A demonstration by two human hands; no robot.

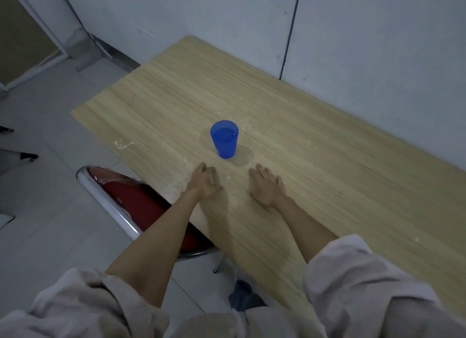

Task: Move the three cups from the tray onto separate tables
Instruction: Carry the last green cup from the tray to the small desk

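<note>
We see a translucent blue plastic cup (224, 139) standing upright near the middle of a light wood-grain table (315, 146), with liquid visible inside it below the rim. Nothing grips it; both of our hands sit on the near side of the cup, apart from it. Our left hand (204, 184) hovers or rests just above the tabletop with its fingers loosely curled inward and the thumb toward the cup, holding nothing. Our right hand (266, 187) lies palm down, fingers extended and close together, pointing toward the cup, also empty; we cannot tell whether it presses on the wood or floats slightly over it. Both forearms are bare, with pale rolled-up sleeves (353, 274) bunched at the elbows. To the left of the table, partly tucked under its edge, stands a chair with a red seat (141, 199) and a shiny metal frame. The table's far side runs along a grey panelled wall (365, 47), and the floor (45, 211) is of pale tiles. Small whitish marks speckle the tabletop near the cup.
</note>
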